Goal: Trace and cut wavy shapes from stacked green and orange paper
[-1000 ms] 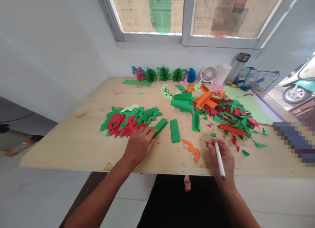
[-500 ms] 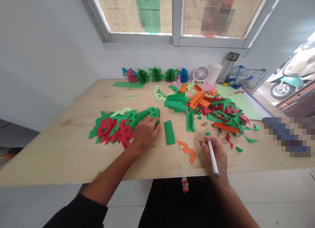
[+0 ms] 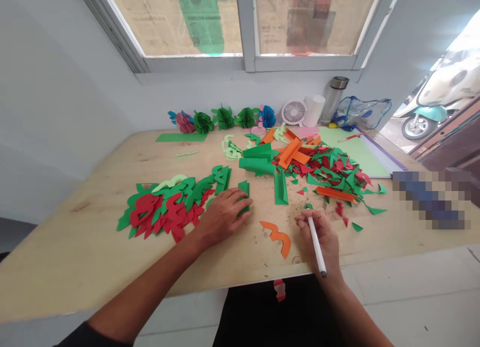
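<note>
My left hand point(image 3: 223, 214) is at the middle of the table, its fingers and thumb closed around a folded green paper rectangle point(image 3: 243, 188) and partly hiding it. A white marker point(image 3: 315, 242) rests in the closed fingers of my right hand point(image 3: 325, 232), its dark end pointing toward me. A small green bit shows just beyond those fingers. Between my hands lies an orange wavy paper cutout point(image 3: 279, 237). Left of my left hand spreads a pile of red cutouts point(image 3: 176, 209) and green cutouts point(image 3: 200, 192). A green wavy cutout lies on another green strip point(image 3: 224, 181) beyond it.
A heap of red and green scraps point(image 3: 337, 169) lies at right, with orange folded strips point(image 3: 290, 153) beside it. Along the wall stand honeycomb paper figures point(image 3: 225, 118), a small fan point(image 3: 294, 112), a bottle point(image 3: 333, 99) and a clear pouch point(image 3: 362, 112).
My left hand has moved from the green strip by the pile to the folded green rectangle, which has shifted slightly. The right hand still holds the marker. The view has shifted somewhat.
</note>
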Tool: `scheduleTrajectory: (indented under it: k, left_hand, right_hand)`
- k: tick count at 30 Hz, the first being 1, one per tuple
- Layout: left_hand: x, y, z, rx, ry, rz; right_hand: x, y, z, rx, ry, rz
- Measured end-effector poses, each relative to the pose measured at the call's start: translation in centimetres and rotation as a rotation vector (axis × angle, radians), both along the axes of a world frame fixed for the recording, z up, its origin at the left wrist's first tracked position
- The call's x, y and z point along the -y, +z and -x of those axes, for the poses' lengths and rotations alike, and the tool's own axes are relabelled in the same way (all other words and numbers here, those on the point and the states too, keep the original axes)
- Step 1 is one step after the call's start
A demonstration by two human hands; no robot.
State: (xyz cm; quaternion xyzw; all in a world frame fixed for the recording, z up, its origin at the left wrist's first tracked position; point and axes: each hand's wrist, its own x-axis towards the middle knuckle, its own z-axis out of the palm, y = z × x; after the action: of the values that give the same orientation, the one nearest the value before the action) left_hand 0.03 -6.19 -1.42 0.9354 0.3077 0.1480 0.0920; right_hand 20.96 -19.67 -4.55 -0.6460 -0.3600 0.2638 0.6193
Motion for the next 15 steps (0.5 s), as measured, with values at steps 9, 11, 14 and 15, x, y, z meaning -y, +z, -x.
scheduleTrajectory:
  k: [9, 11, 14, 15]
  left_hand:
    - [-1.6, 1.0, -9.0, 0.385, 0.32, 0.696]
    - [-2.2, 0.7, -10.4, 0.368, 0.332, 0.796]
    - [-2.7, 0.4, -11.4, 0.345, 0.353, 0.893]
    - [-2.8, 0.4, -11.5, 0.339, 0.363, 0.913]
  right_hand:
    - [0.2, -1.2, -0.2, 0.094, 0.039, -0.025]
    - [0.3, -1.3, -0.3, 0.114, 0.04, -0.035]
    - [0.3, -1.3, -0.3, 0.124, 0.048, -0.035]
    - [0.3, -1.3, -0.2, 0.125, 0.052, -0.034]
